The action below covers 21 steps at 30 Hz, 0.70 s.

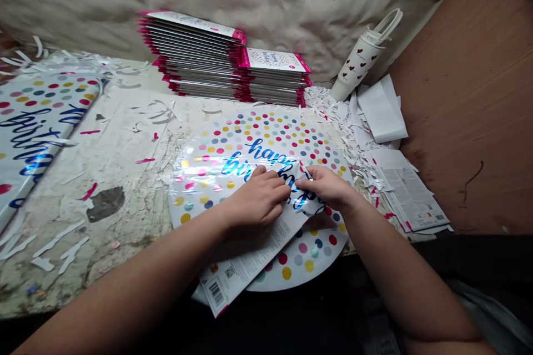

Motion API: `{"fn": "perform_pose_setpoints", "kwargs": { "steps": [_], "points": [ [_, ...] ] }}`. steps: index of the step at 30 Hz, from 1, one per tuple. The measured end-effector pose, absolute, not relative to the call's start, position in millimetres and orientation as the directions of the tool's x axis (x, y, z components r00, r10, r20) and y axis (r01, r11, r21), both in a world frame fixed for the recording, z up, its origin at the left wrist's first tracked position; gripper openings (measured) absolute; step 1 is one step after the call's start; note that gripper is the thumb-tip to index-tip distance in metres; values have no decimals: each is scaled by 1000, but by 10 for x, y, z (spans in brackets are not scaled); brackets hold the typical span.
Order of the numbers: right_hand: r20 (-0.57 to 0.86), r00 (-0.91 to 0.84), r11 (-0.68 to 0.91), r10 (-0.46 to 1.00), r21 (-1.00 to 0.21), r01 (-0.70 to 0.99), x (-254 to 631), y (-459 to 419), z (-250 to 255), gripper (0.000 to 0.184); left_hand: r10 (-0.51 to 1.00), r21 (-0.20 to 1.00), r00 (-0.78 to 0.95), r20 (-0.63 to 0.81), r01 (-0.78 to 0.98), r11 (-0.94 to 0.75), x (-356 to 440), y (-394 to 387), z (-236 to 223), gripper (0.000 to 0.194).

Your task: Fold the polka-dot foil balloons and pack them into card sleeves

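Observation:
A printed packet (258, 255) with small text, a QR code and a barcode lies slantwise on a round, flat white foil balloon (303, 255) with coloured dots and blue lettering. My left hand (260, 197) is closed over the packet's upper part, fingers curled; its fingertips are partly hidden. At the packet's upper end, my right hand (327, 186) pinches a crumpled, folded foil balloon (306, 202) with shiny blue lettering. That folded foil is at the packet's end; how much is inside it I cannot tell.
Two stacks of pink-edged packets, a taller one (200, 61) and a lower one (275, 75), stand at the back. A tumbler with hearts (358, 64) leans at back right. Paper scraps (341, 133) and printed packets (412, 194) lie right; another dotted foil balloon (37, 127) lies left.

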State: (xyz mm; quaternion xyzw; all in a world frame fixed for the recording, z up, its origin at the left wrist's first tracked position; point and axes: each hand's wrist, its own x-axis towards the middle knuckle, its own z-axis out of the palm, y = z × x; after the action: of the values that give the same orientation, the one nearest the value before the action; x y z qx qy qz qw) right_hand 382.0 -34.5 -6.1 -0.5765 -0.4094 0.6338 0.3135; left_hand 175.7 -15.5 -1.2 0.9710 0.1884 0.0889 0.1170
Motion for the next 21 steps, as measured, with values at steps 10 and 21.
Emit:
{"fn": "perform_pose_setpoints", "kwargs": {
  "steps": [10,21],
  "points": [
    [-528,-326,-511,784,-848,142,3682,-213,-85,24,333,287,937,107,292,-912,1748,-218,65,17],
    [-578,-340,-536,742,-816,218,3575,-257,-46,15,353,284,932,82,318,-905,1717,-203,119,14]
  ]
}}
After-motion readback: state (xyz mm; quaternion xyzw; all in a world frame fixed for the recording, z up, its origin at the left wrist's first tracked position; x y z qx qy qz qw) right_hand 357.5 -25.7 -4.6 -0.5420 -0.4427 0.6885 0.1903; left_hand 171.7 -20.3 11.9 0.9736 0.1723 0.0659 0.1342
